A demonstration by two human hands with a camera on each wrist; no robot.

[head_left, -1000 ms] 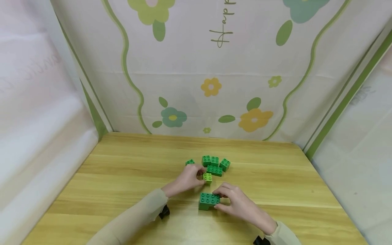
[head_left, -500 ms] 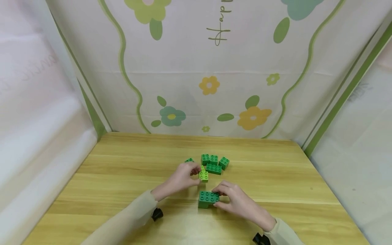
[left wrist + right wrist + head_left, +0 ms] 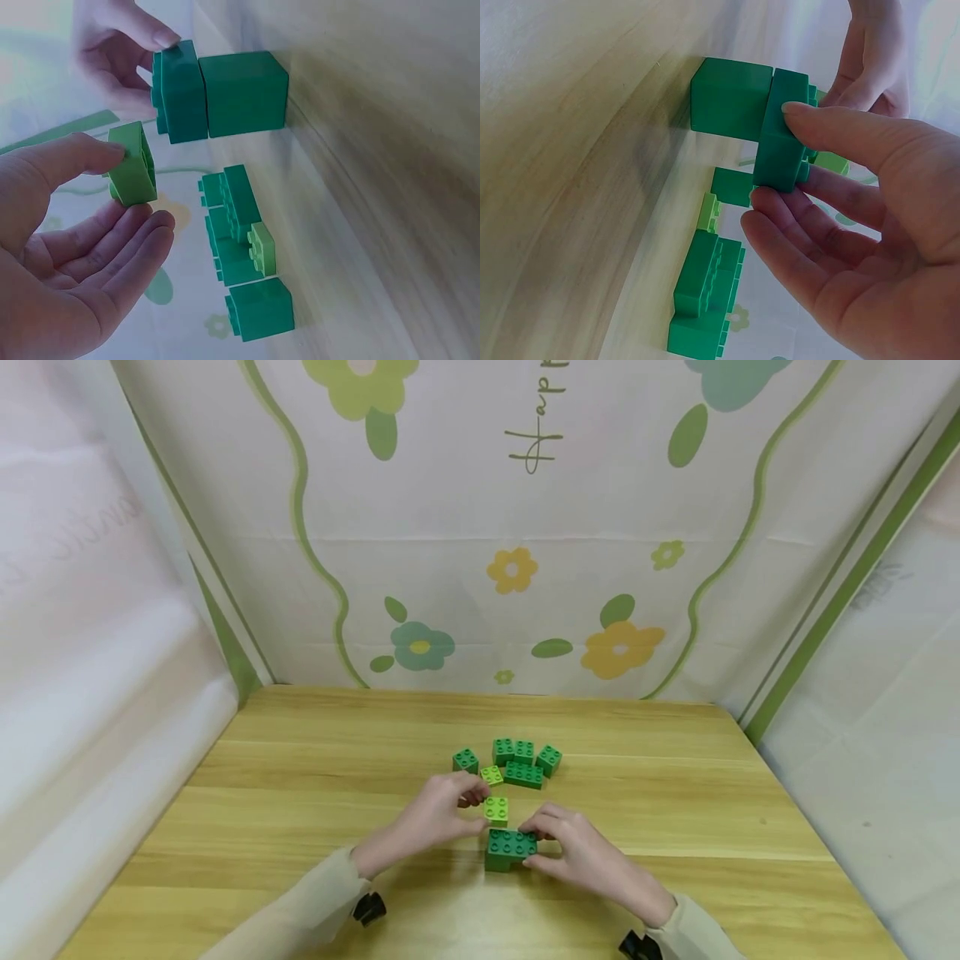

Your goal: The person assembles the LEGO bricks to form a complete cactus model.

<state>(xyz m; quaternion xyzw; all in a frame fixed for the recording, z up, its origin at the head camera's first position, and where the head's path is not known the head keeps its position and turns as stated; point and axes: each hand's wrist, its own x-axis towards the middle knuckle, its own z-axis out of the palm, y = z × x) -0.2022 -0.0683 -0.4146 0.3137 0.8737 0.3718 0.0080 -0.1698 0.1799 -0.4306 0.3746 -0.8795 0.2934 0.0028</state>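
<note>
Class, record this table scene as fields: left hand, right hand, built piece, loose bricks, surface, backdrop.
Left hand: pinches a light green brick, raised off the table
Right hand: holds one end of the long dark green top brick
Built piece: that long brick on a dark green lower brick, overhanging toward the right hand
Loose bricks: four small dark green bricks, one long dark green brick, one thin light green brick
Surface: wood-grain table
Backdrop: pale cloth printed with flowers
</note>
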